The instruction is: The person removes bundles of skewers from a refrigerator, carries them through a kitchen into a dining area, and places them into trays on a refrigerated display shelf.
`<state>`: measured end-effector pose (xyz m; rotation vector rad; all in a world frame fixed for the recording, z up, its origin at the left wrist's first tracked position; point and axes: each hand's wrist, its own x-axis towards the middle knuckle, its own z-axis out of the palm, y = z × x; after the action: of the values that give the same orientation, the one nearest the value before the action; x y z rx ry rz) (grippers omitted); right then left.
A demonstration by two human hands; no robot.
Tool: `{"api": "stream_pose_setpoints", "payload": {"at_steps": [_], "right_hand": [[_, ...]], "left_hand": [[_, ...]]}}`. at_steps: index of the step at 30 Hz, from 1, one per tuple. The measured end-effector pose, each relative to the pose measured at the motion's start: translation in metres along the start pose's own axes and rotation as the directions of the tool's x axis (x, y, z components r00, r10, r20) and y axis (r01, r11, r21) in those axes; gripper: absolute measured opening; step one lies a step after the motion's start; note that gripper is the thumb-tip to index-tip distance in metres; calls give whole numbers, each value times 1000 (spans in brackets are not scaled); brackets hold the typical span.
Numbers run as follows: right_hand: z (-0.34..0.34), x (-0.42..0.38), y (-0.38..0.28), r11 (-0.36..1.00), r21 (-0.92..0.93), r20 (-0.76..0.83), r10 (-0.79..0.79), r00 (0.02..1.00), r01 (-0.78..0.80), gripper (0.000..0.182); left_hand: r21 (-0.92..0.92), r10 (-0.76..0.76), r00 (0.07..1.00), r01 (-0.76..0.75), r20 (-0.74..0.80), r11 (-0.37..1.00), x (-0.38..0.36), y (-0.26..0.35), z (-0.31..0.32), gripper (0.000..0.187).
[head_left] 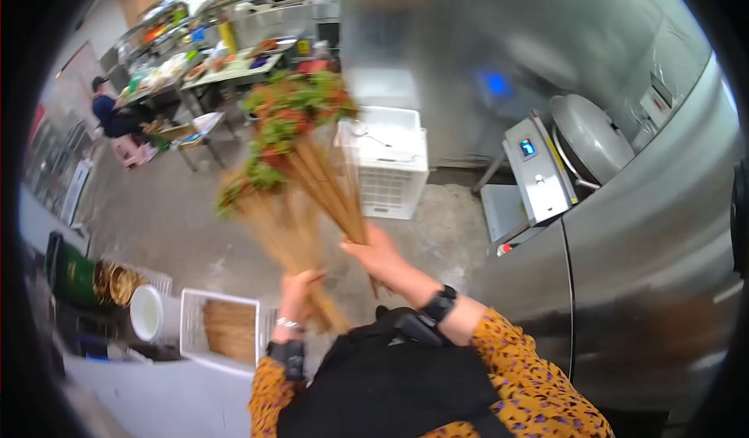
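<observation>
Skewers (326,188) tipped with green and red fill the frame's centre, bunched in left hand (297,288) and right hand (376,252).

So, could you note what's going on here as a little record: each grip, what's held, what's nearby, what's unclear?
Left grip: closed around the left bundle of sticks
Right grip: closed around the right bundle of sticks
Bundle tops: green and red, raised away from the body
Lower left: white crate holding brown sticks, beside a white bucket
Background: person seated on a pink stool
Unclear: what the tops are, because of blur
</observation>
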<state>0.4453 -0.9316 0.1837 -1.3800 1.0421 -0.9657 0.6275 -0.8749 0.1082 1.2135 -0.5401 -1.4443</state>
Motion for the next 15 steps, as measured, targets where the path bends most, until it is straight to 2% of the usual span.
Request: {"api": "stream_pose_setpoints", "payload": {"at_steps": [1,2,3,4,5,6,7,11,12,14,15], "right_hand": [[-1,28,-14,985,41,87,161,983,-165,40],[-2,52,-12,983,47,83,176,981,-180,40],[2,83,-9,977,-205,14,61,998,-57,36],[10,121,10,897,-438,-15,-74,997,60,32],[19,150,16,902,-426,6,-71,997,67,32],[26,177,25,846,-533,-11,-25,1000,15,29],[30,208,35,772,-634,-34,22,999,-38,27],[37,323,103,367,-927,65,-45,997,77,16],[44,346,114,372,-925,73,-41,997,83,16],[67,398,127,163,-979,129,42,991,121,12],[82,413,119,154,-976,165,70,984,153,11]], "left_hand": [[25,-22,998,23,-59,999,14,14,-15,26],[-37,-33,994,29,-103,999,26,24,-32,32],[-105,-51,986,35,-157,994,39,29,-54,34],[-168,-66,973,28,-223,985,58,24,-83,36],[-166,-60,967,19,-247,986,64,29,-112,36],[-212,-91,953,29,-288,977,68,32,-139,36],[-262,-128,937,40,-326,964,78,42,-156,36],[-344,-145,866,-32,-478,939,114,84,-228,35],[-335,-145,854,-37,-500,941,126,97,-248,35],[-351,-155,817,-61,-556,934,140,120,-284,34],[-359,-175,799,-55,-576,932,150,136,-299,35]]}}
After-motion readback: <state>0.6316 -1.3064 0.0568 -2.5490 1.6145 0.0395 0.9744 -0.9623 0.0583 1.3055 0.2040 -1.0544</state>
